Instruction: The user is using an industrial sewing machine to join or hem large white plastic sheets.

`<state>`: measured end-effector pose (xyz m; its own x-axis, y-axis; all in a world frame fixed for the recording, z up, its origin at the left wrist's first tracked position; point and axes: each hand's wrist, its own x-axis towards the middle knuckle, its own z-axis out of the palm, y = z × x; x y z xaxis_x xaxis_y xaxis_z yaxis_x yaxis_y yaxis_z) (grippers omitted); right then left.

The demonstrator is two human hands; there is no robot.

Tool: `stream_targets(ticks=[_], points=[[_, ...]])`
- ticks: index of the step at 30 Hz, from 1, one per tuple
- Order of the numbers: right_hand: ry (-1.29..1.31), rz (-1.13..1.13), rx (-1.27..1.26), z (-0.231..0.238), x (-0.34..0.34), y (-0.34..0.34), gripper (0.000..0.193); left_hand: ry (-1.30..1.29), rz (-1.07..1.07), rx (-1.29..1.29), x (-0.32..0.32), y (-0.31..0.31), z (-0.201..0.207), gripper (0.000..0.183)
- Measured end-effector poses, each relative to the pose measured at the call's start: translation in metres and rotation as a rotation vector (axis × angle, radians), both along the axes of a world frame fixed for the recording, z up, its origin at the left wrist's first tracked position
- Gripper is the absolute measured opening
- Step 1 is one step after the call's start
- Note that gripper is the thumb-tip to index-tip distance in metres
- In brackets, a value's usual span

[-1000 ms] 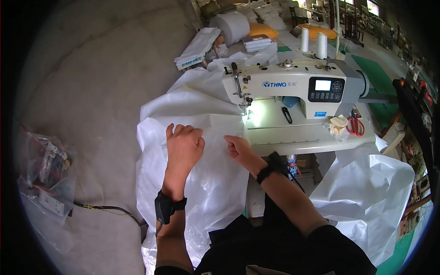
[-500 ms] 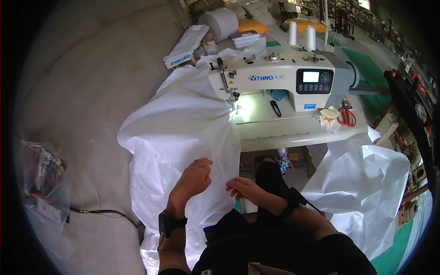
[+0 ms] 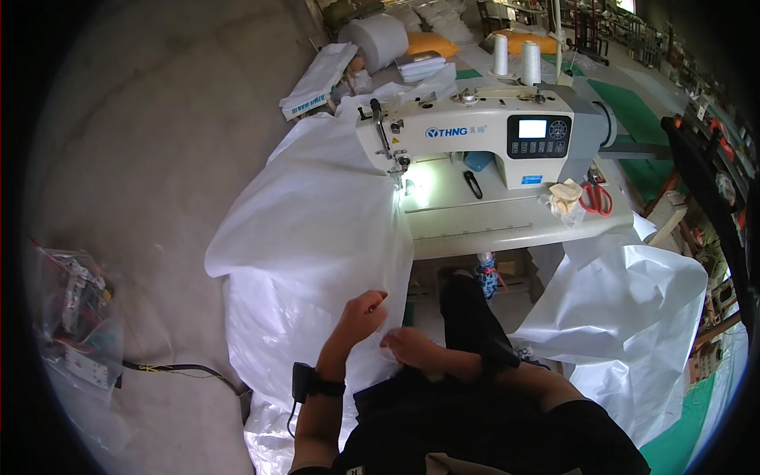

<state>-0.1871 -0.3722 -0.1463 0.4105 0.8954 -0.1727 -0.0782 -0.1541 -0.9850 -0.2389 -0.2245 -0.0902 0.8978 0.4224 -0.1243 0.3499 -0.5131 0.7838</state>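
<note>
White sheet (image 3: 309, 214) behind left hand (image 3: 362, 318), right hand (image 3: 413, 348) at its edge; fingers (image 3: 372, 300) curled, cannot tell if gripping

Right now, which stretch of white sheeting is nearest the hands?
The left stretch, left of the sewing machine: left hand shows over it, right hand by its edge; the right stretch hangs farther off.

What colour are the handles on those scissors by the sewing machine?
The scissors' handles are red; look in the head view.
</note>
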Motion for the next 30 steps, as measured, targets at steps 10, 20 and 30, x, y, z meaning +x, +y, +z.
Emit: stream_targets(ticks=[10, 20, 30], points=[[-0.754, 0.502, -0.136, 0.013, -0.004, -0.019, 0.037, -0.203, 0.26, 0.45, 0.012, -0.025, -0.036, 0.027], [0.138, -0.043, -0.202, -0.069, 0.017, 0.022, 0.032, -0.1, -0.186, 0.612, 0.021, -0.024, -0.01, 0.011], [-0.618, 0.338, -0.141, 0.013, -0.023, -0.021, 0.027, -0.366, 0.0, 0.222, 0.011, -0.019, -0.047, 0.016]])
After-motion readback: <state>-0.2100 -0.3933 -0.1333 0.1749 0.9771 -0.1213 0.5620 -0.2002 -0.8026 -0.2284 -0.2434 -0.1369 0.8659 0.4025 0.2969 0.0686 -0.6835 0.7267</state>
